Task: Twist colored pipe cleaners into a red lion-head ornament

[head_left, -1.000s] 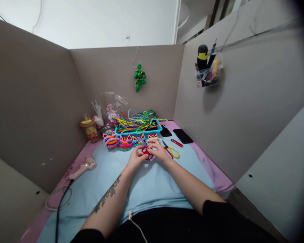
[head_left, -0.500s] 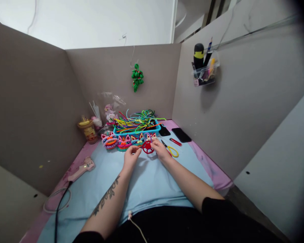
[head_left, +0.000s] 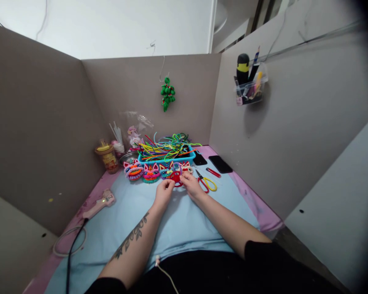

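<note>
A red wheel-like pipe-cleaner frame [head_left: 176, 178] with a purple loop at its top is held up between my hands over the light blue cloth. My left hand [head_left: 164, 192] pinches at its lower left edge; the fingertips partly hide what they grip. On the other side, my right hand [head_left: 191, 186] closes its thumb and fingers on the right edge. Just behind stands a row of several finished pipe-cleaner animal faces, among them a pink and orange one [head_left: 151, 174]. Scissors [head_left: 207, 182] with red and yellow handles lie right of my right hand.
A blue basket [head_left: 165, 161] heaped with colourful pipe cleaners stands at the back. A pink glue gun [head_left: 101, 203] with its cord lies left, near a drink cup [head_left: 107, 158]. A phone [head_left: 220, 164] and red cutter [head_left: 213, 172] are right. Grey partitions enclose the table.
My left hand has moved right, closer to my right hand. The red frame has turned and now shows narrower, its left part nearer my left fingertips.
</note>
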Action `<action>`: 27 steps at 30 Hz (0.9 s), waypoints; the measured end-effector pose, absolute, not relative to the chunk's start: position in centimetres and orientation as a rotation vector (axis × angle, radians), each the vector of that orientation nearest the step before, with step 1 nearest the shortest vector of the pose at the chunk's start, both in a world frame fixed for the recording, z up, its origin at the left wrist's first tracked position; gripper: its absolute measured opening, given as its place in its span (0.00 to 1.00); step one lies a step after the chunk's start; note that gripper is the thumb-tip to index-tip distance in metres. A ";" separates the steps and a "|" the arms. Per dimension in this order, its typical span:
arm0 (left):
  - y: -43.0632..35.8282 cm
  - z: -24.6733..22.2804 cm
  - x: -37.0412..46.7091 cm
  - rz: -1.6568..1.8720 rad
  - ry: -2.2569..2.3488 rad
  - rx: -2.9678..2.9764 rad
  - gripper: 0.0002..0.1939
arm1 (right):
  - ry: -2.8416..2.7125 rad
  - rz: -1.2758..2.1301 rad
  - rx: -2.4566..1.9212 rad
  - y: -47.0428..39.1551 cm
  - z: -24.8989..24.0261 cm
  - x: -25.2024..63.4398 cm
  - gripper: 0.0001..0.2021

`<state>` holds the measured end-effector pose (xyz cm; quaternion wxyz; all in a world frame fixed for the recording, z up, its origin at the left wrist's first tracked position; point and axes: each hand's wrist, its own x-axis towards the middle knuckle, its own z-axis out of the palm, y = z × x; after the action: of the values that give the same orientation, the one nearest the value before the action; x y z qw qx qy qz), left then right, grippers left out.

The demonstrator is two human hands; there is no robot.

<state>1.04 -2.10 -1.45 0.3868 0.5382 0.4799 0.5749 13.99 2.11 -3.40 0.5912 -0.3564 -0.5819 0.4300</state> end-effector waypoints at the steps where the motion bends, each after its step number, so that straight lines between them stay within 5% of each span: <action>1: -2.1 -1.5 1.1 1.487 1.233 1.400 0.12 | -1.306 1.093 -0.809 1.9 -3.3 13.8 0.17; 8: -2.2 -1.4 1.2 1.604 1.299 1.505 0.09 | -1.027 1.516 -0.641 0.9 -2.7 13.2 0.15; 16: -2.3 -1.5 1.4 1.613 1.205 1.330 0.11 | -1.066 1.396 -0.694 1.2 -2.7 13.3 0.16; 21: -2.5 -1.6 1.6 1.575 1.149 1.260 0.26 | -1.151 1.274 -0.721 1.3 -3.1 13.1 0.14; 27: -2.6 -1.3 1.5 1.532 1.187 1.310 0.24 | -1.214 1.253 -0.743 1.0 -3.2 13.0 0.15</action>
<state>1.53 -2.59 -1.34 0.3906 0.5154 0.4671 0.6030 13.03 1.03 -3.19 0.5834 -0.3181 -0.5201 0.5367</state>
